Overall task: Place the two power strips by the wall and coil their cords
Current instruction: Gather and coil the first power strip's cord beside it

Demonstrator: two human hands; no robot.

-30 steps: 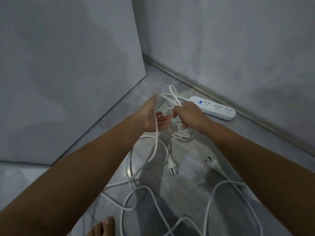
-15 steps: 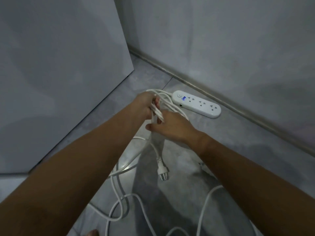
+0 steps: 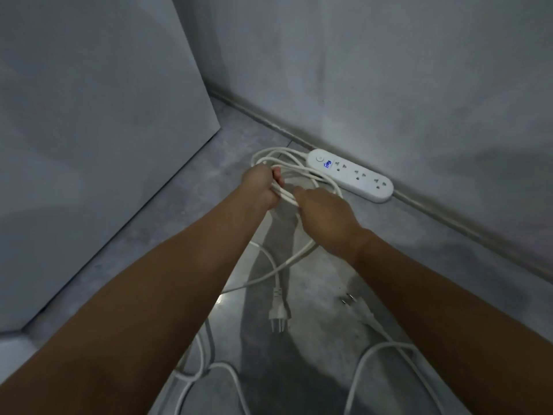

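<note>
We are coiling the thin white cord, left hand gripping loops, right hand grasping it; six-o'clock white plug probably next.

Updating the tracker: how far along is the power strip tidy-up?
Done: one power strip lies by the wall. In hand: left hand grips the cord in loops, right hand holds it too; the plug dangles below. Left: finish that coil, coil the second cord sprawled on the floor, place the second strip, which isn't in view.
</note>
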